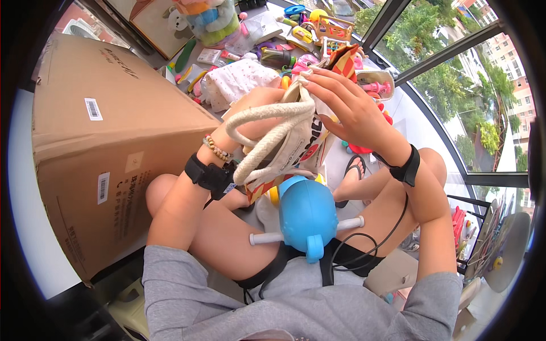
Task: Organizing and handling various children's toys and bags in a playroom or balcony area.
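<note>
A canvas tote bag (294, 149) with thick rope handles (273, 113) and printed writing is held up before me, above my knees. My left hand (264, 106) reaches behind the rope handles at the bag's left side; its fingers are hidden by the bag. With its fingers spread out, my right hand (341, 100) touches the bag's upper right edge, its fingertips at the rim. An orange and red patterned piece (344, 64) shows beyond that hand. Between my thighs is a blue plastic toy (308, 213) with white bars sticking out at both sides.
A large cardboard box (111, 140) stands close on the left. Beyond the bag, many toys lie on the floor, with a white spotted cloth (241, 81), a dark jar (277, 57) and a beige basket (377, 85). Windows line the right side; a rack (477, 230) stands at the lower right.
</note>
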